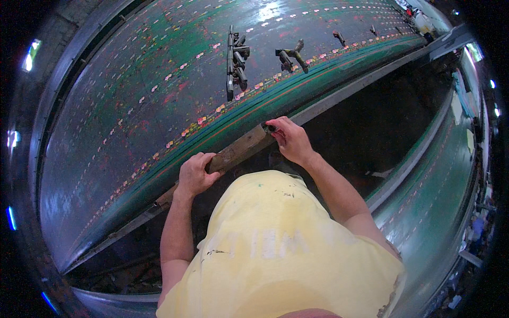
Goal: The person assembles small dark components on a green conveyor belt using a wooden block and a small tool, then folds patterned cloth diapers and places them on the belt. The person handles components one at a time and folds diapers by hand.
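Observation:
A worn wooden bar (241, 148) lies along the near edge of a long green table, right in front of me. My left hand (197, 174) is closed round its left part, fingers over the top and thumb on my side. At the bar's right end, my right hand (290, 139) is closed in a pinch at a small dark piece (269, 128), whose kind I cannot make out. Beyond my hands, a dark metal rail with several stubby fittings (237, 61) rests on the table. To its right lies a dark branched metal fitting (292, 55).
Rows of small printed pink and yellow marks cover the green table (122, 106), which curves across the view. Smaller dark metal pieces (339, 38) sit farther right. A metal rail (355, 87) follows the near edge. Behind me on the right runs another green table (429, 196).

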`<state>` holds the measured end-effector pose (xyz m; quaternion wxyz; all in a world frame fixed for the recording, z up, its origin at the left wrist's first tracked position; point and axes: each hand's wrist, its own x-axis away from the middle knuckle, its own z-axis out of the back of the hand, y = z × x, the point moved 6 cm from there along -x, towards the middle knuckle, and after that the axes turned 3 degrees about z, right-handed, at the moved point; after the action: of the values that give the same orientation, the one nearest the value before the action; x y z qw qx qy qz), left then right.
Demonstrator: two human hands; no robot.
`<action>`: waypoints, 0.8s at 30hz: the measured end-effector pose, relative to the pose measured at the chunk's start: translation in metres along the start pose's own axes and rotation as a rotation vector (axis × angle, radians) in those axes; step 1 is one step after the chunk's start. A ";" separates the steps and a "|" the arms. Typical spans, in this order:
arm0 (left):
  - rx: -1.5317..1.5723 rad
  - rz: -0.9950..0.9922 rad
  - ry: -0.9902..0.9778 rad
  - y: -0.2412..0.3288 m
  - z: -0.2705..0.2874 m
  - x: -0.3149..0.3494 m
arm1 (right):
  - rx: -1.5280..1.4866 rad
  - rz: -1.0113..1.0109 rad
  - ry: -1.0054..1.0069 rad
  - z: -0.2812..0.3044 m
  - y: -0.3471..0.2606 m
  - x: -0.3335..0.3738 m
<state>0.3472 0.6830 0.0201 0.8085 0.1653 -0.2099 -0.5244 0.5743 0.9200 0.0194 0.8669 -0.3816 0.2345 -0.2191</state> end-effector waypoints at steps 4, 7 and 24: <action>0.025 -0.054 0.058 0.000 0.001 0.000 | 0.048 0.004 -0.028 -0.008 0.006 0.003; 0.030 -0.078 0.069 -0.002 -0.001 -0.001 | 0.061 0.025 -0.022 -0.010 0.004 0.001; -0.100 -0.103 0.066 0.034 -0.024 -0.025 | 0.087 -0.045 0.009 -0.018 0.002 0.013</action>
<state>0.3766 0.7201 0.0121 0.7940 0.1528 -0.1479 -0.5695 0.5749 0.9040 0.0042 0.8764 -0.3478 0.2202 -0.2500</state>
